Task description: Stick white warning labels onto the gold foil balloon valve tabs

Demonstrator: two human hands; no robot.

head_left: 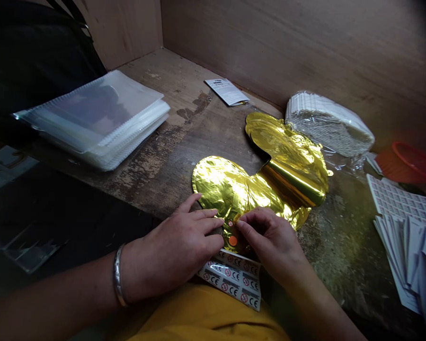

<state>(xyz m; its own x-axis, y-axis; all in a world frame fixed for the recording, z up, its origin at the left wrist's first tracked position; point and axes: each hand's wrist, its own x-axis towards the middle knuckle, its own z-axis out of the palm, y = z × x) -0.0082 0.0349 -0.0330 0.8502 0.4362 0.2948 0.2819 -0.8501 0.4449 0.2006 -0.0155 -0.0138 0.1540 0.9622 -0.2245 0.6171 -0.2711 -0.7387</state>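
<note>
On the worktop (pixel 156 189), gold foil (pixel 216 182) is lying before me. My L hand (pixel 184 241) is resting on it, fingers spread; light, even pressure's prob. helping avoid creases. R hand (pixel 275 237) is pinching, thumb to forefinger; can't tell on what. CE sticker sheet (pixel 234 274) is partly hiding behind L hand, orange dot (pixel 233 241) showing on foil.
</note>
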